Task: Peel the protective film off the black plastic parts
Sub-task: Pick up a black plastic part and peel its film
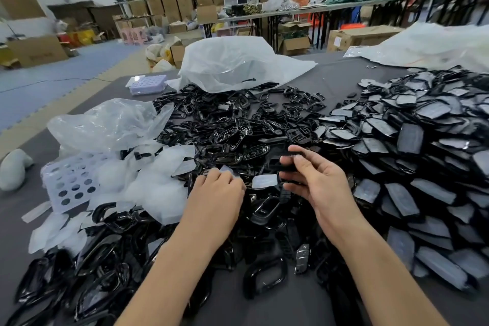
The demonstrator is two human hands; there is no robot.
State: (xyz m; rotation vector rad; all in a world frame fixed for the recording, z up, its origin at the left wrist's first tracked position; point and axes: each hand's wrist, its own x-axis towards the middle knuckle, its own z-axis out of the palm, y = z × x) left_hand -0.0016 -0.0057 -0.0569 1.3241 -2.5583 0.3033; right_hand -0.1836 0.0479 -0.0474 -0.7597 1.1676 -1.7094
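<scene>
While the right hand [312, 180] pinches a black part [287, 167] steady, the left hand [219, 188], just beside it, grips peeled film [227, 169].

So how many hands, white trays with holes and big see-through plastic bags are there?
Bare hands: 2, the left hand pinching a clear film piece, the right hand holding a black plastic part
White plastic trays with round holes: 2
Big translucent plastic bags: 3
Total: 7
</scene>
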